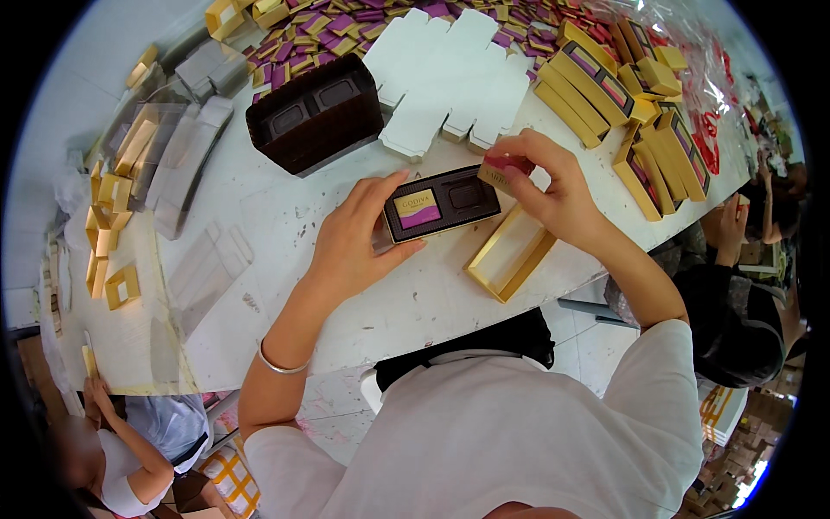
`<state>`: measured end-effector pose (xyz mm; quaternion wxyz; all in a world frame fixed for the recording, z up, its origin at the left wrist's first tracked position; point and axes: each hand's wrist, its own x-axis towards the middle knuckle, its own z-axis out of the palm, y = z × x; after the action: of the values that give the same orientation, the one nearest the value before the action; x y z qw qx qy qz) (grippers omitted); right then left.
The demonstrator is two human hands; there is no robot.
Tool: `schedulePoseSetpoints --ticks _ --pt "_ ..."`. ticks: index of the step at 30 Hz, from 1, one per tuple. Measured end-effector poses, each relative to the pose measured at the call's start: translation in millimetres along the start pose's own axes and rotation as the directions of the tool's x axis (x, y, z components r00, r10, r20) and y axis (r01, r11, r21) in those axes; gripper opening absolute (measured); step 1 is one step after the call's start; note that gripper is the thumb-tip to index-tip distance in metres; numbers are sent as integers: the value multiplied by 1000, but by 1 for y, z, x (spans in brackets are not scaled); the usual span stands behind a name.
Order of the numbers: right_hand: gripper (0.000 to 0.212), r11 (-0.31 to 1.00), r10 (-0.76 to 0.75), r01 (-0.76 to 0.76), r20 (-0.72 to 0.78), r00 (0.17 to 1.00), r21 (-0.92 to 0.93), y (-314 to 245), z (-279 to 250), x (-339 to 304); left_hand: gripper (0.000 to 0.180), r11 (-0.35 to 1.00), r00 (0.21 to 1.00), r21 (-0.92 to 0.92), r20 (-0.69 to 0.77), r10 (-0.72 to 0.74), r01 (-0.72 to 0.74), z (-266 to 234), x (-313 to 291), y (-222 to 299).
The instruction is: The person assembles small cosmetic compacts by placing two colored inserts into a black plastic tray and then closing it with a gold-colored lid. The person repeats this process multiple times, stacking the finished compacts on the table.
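From afar I judge this the filling step, with the left hand (350, 227) gripping the 2-pocket tray (444, 201) over the white table (380, 303) and the right hand (553, 189) pinching a wrapped piece (494, 178) by its right end, the next move calling for level lowering into the vacant pocket (468, 195).

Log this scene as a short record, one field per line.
Left hand: gripping the left end of a dark tray
Right hand: pinching a small gold packet at the tray's right end
Tray, left half: gold-and-purple piece
Tray, right half: unfilled
Near tray: open gold frame
Beyond tray: dark tray stack, white card stack
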<state>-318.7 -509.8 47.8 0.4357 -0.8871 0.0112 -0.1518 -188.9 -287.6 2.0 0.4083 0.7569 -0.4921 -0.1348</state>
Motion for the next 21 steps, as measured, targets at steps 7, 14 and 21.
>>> schedulePoseSetpoints --ticks 7,14,21 --pt "26 968 -142 150 55 988 -199 -1 9 -9 75 994 999 106 -26 31 -28 2 -2 2" --pt "18 683 -476 541 262 839 -491 12 23 0 75 990 999 136 -27 35 -31 5 -2 2" --pt "15 929 -225 292 278 934 -229 20 14 18 73 990 999 140 -22 33 -30 4 -3 2"
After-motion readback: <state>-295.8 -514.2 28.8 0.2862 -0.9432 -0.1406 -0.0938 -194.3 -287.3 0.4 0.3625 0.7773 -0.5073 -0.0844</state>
